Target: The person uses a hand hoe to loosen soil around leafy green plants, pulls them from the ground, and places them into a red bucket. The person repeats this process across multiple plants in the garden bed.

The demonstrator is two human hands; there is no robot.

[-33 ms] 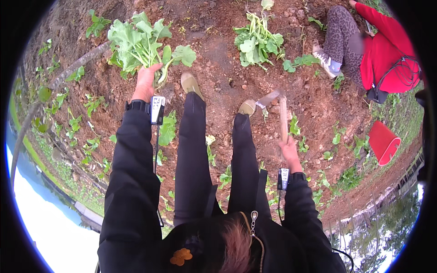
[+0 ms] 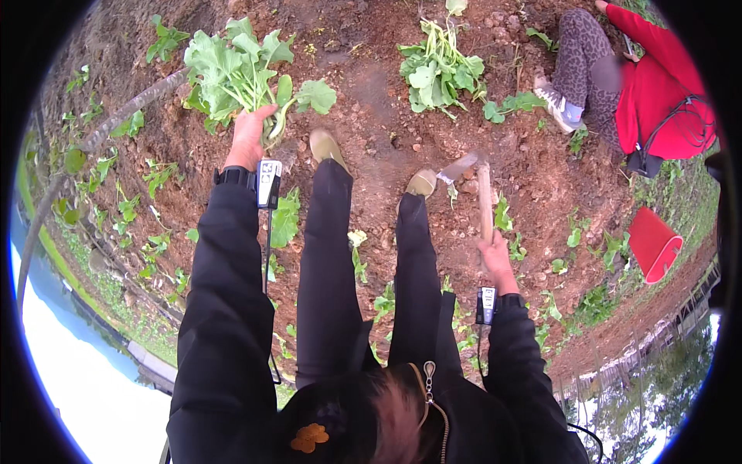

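Closed around the stems, the left hand [image 2: 247, 138] holds a bunch of leafy greens [image 2: 228, 66] over brown soil [image 2: 359, 89]; its leaves fan out beyond the fingers, away from the body and slightly leftward. Wrapped around the near end of a wooden handle [image 2: 485, 201], the right hand [image 2: 493, 254] grips a hoe-like tool [image 2: 484, 174]. Its long axis runs nearly straight ahead; the metal blade [image 2: 460, 165] juts left toward the right shoe [image 2: 422, 183].
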